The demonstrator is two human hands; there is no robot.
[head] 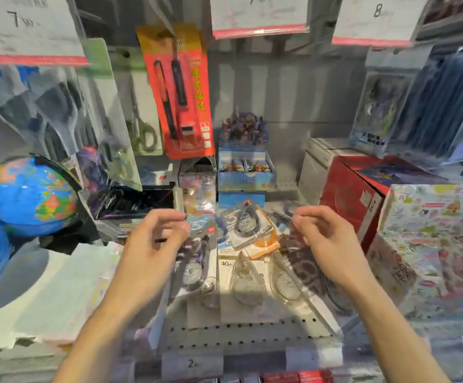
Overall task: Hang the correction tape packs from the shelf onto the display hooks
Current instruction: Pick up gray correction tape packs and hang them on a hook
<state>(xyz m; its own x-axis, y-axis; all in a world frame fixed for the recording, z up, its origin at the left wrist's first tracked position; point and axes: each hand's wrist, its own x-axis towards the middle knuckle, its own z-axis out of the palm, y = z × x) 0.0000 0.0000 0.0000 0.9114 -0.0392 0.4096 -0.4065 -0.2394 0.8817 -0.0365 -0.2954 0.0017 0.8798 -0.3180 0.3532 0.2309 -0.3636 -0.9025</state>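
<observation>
Head view looks down at a shelf [252, 331] with little holes, and this shelf is the landmark for everything else. On its left stands a big blue globe [28, 194]. On its right sit a red box [354, 194] and a white box with many stickers [432, 244]. At the back of the shelf is a blue card box [245, 170], and above that, to the left, hangs a red pen pack [179, 92].

Many correction tape packs [246, 283] lie flat in a loose pile in the middle of the shelf, some on top of others. One pack with an orange edge [252, 228] lies tilted at the back of the pile.

Both hands are held up over the pile, apart from each other. The left hand [152, 244] is above the left side of the pile. Its grip is pinched, thumb and fingers close together, and a thin dark edge shows at the fingertips. The picture is too blurry to tell what it is. The right hand [327, 241] is above the right side of the pile. Its thumb and first finger pinch something thin and see-through, but I cannot tell what it is. The packs lie below and between the two hands.
</observation>
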